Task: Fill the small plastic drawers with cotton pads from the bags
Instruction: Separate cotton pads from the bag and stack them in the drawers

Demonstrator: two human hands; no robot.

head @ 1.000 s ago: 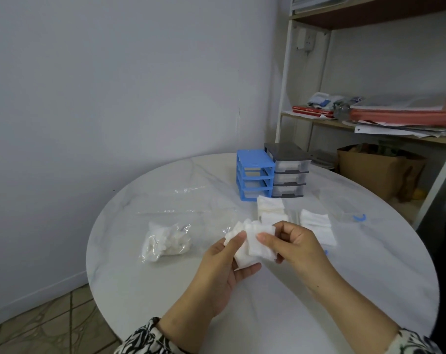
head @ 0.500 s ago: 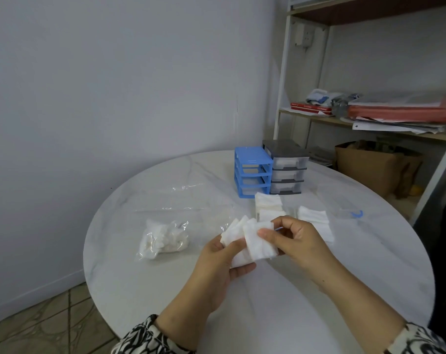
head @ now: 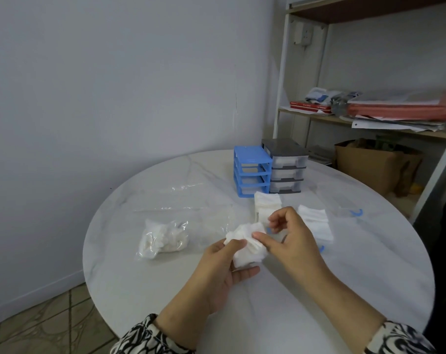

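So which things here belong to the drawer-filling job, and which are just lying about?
Job:
- cotton pads, held by left hand and right hand
- blue drawer unit
- grey drawer unit
- bag of cotton pads
- loose pad stacks

Lying about:
- cardboard box
- shelf papers

bare hands, black-and-white patterned sleeves (head: 150,335), possibly floral

Pale wall (head: 114,85), tiled floor (head: 38,323), possibly cluttered shelving (head: 370,118)
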